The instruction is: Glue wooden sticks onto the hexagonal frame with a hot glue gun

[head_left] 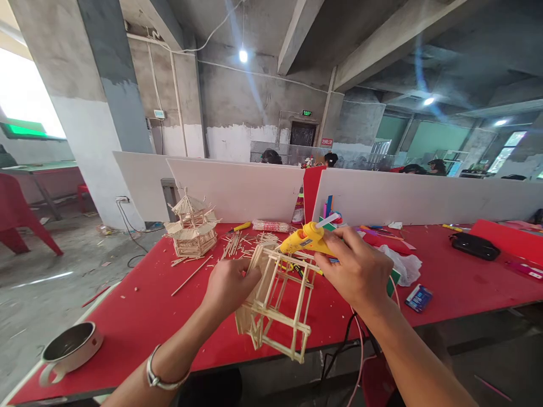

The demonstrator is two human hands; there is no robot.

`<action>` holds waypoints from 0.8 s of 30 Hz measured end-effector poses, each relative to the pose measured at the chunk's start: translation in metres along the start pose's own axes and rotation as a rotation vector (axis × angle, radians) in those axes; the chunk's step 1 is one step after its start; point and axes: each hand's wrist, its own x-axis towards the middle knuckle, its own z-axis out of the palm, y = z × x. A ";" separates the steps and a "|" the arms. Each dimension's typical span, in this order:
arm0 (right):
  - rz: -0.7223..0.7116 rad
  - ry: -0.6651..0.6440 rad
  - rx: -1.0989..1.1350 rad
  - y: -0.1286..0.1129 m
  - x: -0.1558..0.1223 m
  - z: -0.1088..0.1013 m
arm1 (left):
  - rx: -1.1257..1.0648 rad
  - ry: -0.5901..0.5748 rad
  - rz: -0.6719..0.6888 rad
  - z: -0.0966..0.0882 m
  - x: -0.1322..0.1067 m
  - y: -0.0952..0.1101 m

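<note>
My left hand [231, 285] is closed on the upper left side of an open frame of thin wooden sticks [278, 308], held tilted above the red table [139, 311]. My right hand [358, 271] grips a yellow glue gun [306, 240]. The gun's nozzle points left at the top edge of the frame. A cord runs from the gun down past my right wrist and off the table's front edge.
A finished stick pagoda [192, 226] stands at the table's back left, with loose sticks [237, 246] scattered beside it. A metal cup [70, 350] sits at the front left corner. White partition boards [237, 189] line the back. A black case [474, 246], crumpled white plastic [403, 264] and a small blue box [419, 298] lie to the right.
</note>
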 end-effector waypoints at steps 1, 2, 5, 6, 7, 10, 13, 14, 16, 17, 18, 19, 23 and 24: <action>-0.002 -0.002 0.003 0.000 0.000 0.000 | 0.030 0.020 0.009 0.000 -0.001 0.000; 0.000 -0.003 0.007 0.000 0.001 -0.001 | 0.058 0.038 0.019 0.001 -0.001 0.000; 0.025 0.029 0.011 0.001 0.003 -0.002 | 0.114 0.074 0.053 0.002 -0.002 0.001; 0.034 0.042 0.010 0.001 0.003 -0.003 | 0.122 0.079 0.064 0.002 -0.002 0.001; 0.038 0.055 0.010 0.001 0.004 -0.002 | 0.128 0.083 0.075 0.002 -0.003 0.002; 0.032 0.032 0.020 -0.001 0.004 0.000 | 0.143 0.104 0.111 0.004 -0.003 0.003; 0.026 -0.012 0.023 -0.003 0.004 0.004 | 0.159 0.138 0.176 0.005 -0.005 0.005; 0.027 -0.021 0.018 -0.004 0.004 0.005 | 0.166 0.149 0.203 0.005 -0.006 0.005; 0.034 -0.037 0.007 -0.003 0.005 0.007 | 0.187 0.172 0.250 0.004 -0.007 0.004; 0.041 -0.047 0.003 -0.002 0.005 0.007 | 0.198 0.184 0.267 0.004 -0.008 0.004; 0.050 -0.049 -0.003 -0.001 0.005 0.007 | 0.207 0.195 0.279 0.003 -0.009 0.003; 0.064 -0.043 -0.010 0.001 0.005 0.007 | 0.212 0.207 0.285 0.003 -0.009 0.003; 0.125 -0.008 -0.027 0.007 0.002 0.006 | 0.213 0.217 0.269 0.002 -0.008 0.000; 0.134 -0.008 -0.025 0.009 0.001 0.006 | 0.212 0.208 0.258 0.003 -0.008 -0.001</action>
